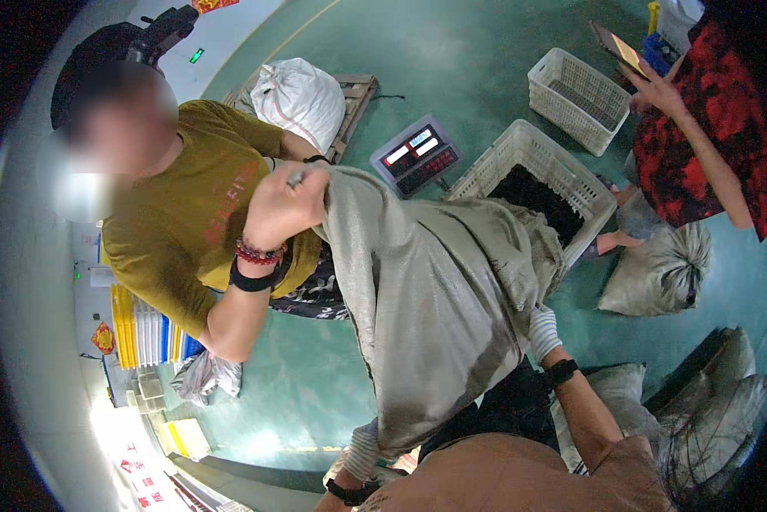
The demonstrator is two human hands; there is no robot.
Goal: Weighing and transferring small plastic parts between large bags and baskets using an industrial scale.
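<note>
A large grey woven sack stretches tilted across the middle, one end over a white crate with black loose material inside. My right hand, in a striped glove, grips the sack's near side close to the crate end. At the sack's lower corner is my left hand, also gloved; cloth hides its fingers. Facing me, a person in a mustard shirt holds up the sack's upper corner with a closed hand.
A digital scale stands behind the sack. Past it are an empty white crate and a white sack on a wooden pallet. Tied sacks lie at right. Another person in red and black holds a tablet.
</note>
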